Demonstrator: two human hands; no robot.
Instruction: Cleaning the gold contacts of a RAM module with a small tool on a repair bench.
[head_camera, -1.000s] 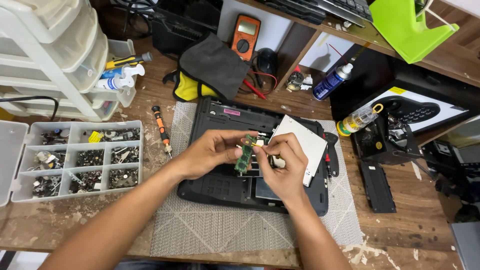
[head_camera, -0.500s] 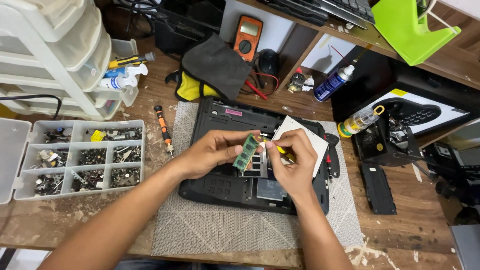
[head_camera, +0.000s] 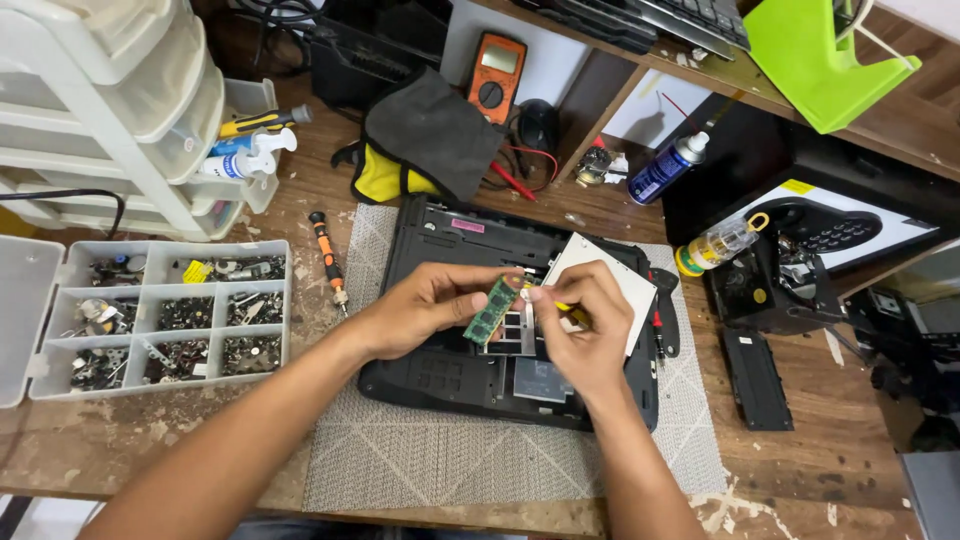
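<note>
A black laptop (head_camera: 450, 375) lies bottom-up on a grey mat (head_camera: 430, 455), its underside opened. Above it my left hand (head_camera: 425, 305) pinches a small green memory module (head_camera: 490, 311) by its left edge. My right hand (head_camera: 585, 330) grips the module's right end and also holds a yellow-handled tool (head_camera: 566, 312), mostly hidden by the fingers. A white drive (head_camera: 610, 277) rests on the laptop's right side, just behind my right hand.
A clear compartment box of screws (head_camera: 160, 315) sits left. An orange screwdriver (head_camera: 327, 257) lies beside the mat. Behind are a multimeter (head_camera: 497, 75), a black and yellow pouch (head_camera: 420, 140), a blue spray can (head_camera: 665, 165) and white drawers (head_camera: 90, 100). Black parts (head_camera: 757, 375) lie right.
Both hands have lifted the green module slightly and tilted it, and the right fingers have closed further over its right end.
</note>
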